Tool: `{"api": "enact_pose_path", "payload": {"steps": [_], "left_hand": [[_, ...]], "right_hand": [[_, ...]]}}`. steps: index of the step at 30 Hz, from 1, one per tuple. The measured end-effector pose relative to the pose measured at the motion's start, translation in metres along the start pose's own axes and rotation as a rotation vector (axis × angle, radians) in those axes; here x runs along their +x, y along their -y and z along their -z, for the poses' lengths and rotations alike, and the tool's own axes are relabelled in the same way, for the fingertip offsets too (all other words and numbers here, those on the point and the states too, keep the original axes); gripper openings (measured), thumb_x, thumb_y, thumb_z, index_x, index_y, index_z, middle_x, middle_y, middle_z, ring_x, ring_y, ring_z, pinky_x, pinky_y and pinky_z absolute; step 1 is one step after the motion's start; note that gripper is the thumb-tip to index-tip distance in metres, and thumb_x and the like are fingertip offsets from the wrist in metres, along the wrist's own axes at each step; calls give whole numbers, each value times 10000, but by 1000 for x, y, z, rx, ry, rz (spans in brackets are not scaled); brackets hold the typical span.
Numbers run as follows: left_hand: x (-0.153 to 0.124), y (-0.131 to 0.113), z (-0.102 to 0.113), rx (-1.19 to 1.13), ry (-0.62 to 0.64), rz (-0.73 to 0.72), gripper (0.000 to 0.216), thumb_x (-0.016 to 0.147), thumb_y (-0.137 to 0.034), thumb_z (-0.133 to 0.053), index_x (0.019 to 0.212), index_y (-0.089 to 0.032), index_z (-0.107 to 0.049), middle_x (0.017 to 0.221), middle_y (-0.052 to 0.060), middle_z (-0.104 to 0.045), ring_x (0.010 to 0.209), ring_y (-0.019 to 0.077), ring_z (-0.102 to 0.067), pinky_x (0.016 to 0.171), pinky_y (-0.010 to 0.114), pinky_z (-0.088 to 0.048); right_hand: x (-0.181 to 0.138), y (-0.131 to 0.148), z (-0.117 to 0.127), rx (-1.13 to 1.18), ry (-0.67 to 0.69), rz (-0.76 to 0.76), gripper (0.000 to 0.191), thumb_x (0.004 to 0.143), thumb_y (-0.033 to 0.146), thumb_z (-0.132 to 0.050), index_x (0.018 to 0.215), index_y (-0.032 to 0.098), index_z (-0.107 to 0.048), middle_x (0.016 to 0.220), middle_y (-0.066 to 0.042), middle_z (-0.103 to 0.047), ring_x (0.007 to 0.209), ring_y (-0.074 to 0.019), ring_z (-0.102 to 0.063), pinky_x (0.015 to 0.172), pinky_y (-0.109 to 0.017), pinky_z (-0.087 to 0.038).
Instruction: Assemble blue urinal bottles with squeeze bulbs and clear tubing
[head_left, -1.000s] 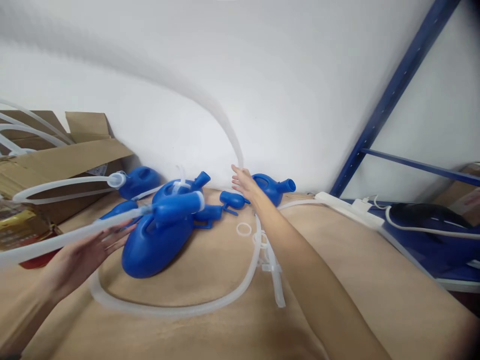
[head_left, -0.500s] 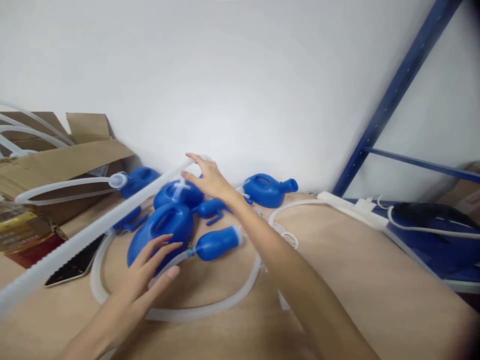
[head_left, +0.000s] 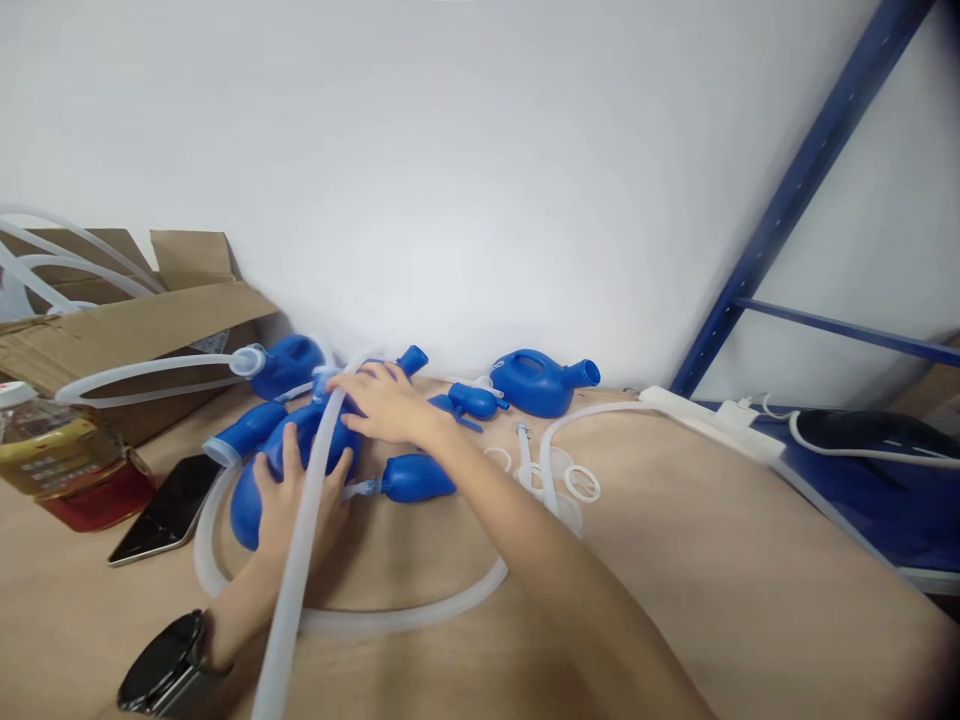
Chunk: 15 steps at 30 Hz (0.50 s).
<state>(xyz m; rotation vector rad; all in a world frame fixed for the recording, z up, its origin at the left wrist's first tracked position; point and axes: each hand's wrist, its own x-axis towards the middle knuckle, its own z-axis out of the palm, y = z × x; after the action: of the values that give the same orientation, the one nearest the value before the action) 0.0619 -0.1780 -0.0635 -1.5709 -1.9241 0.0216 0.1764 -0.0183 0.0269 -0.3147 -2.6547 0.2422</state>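
My left hand (head_left: pixel 289 495) grips a large blue urinal bottle (head_left: pixel 246 505), its fingers spread over the top and side. Beside that bottle's upper end, my right hand (head_left: pixel 386 402) is closed on a translucent white hose (head_left: pixel 301 550), which hangs down past my left hand to the bottom edge. Just left of the right fingers shows a pale connector (head_left: pixel 321 380); whether the hose touches it is hidden. A small blue bottle-shaped piece (head_left: pixel 416 478) lies right of my left hand, and a blue cup-like piece (head_left: pixel 247 430) lies to its left.
Another urinal bottle (head_left: pixel 529 382) stands by the wall, near loose white rings (head_left: pixel 582 484). A cardboard box (head_left: pixel 150 325) with hoses, an oil bottle (head_left: pixel 82 480) and a phone (head_left: pixel 169 508) are at left. A white power strip (head_left: pixel 701 425) lies right.
My right hand has come down and left with the hose, which now hangs more steeply. My left hand has moved forward onto the large bottle. The view has shifted slightly.
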Motion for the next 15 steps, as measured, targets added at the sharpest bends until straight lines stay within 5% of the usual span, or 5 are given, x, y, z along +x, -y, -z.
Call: {"api": "enact_pose_path", "payload": {"steps": [5,10,15], "left_hand": [[-1,14,-2,41,-10,37,529,863,-208,-604,1379,-135,-699,1464,328,-552,1504,629,-215,1046,818,-300],[7,30,-17,48,-12,4,595,825,-196,-635,1418,-162,-673,1493,315,-534,1517,603,-226,1063,792,-295],[14,48,-39,43,-24,-69,661,779,-201,-663,1440,-196,-656,1534,289,-511,1533,567,-228,1102,786,-244]], "right_hand": [[-9,-28,-24,122,83,-358,840,965,195,-584,1680,185,-143,1717,-151,-297,1579,-396,-223,1270,-611,-157],[-21,-63,-47,200,34,-593,871,877,60,-579,1662,148,-213,1637,-233,-412,1544,-426,-321,1224,-649,-239],[-5,-89,-56,327,-185,-798,749,946,192,-545,1635,155,-254,1600,-245,-440,1495,-388,-421,1222,-572,-291]]}}
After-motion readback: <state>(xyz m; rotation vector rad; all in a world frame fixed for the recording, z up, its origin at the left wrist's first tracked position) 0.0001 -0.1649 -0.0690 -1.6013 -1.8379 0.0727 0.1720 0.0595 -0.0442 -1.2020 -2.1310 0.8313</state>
